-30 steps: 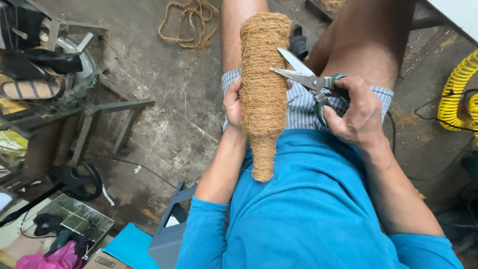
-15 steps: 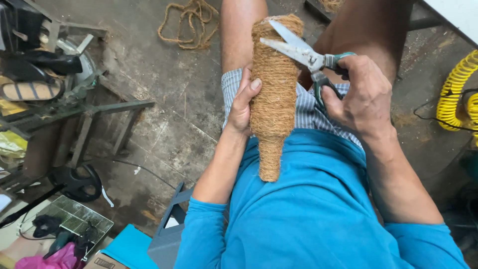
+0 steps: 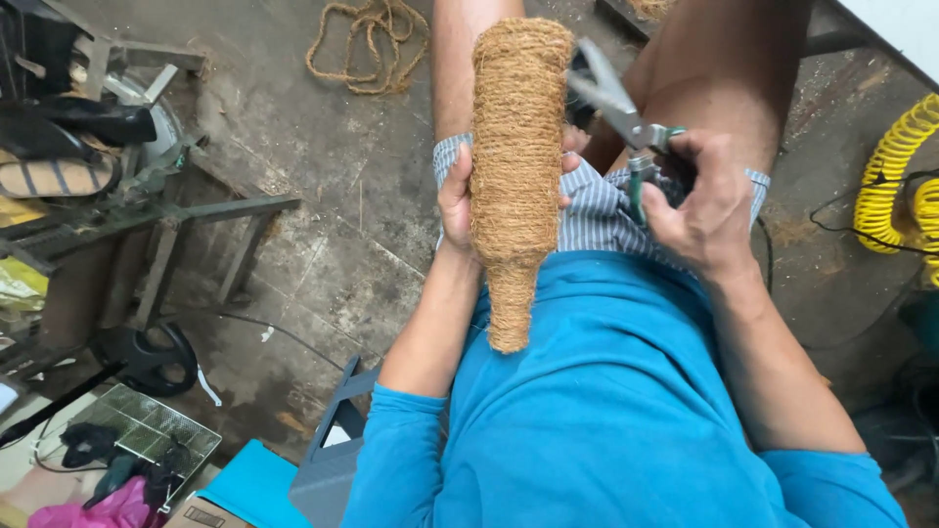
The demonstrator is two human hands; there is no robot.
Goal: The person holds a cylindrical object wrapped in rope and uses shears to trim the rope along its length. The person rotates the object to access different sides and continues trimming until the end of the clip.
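Left hand (image 3: 457, 200) was wrapped around the rope-covered bottle (image 3: 515, 156), thumb on the near side, fingertips showing past its far side. Bottle lay over the person's lap, neck pointing toward the blue shirt (image 3: 606, 391), wide base toward the knees, resting against the striped shorts (image 3: 597, 210). Right hand (image 3: 699, 200) was clenched around the green handles of the scissors (image 3: 621, 108); blades pointed up and left, tips just beside the bottle's upper right side; blades looked nearly closed, contact with the rope wrap could not be told. On the concrete floor (image 3: 323, 254): a loose coil of rope (image 3: 367, 44) near the top edge, a metal stand (image 3: 196, 220) at left, a yellow coiled hose (image 3: 895, 156) at the right edge
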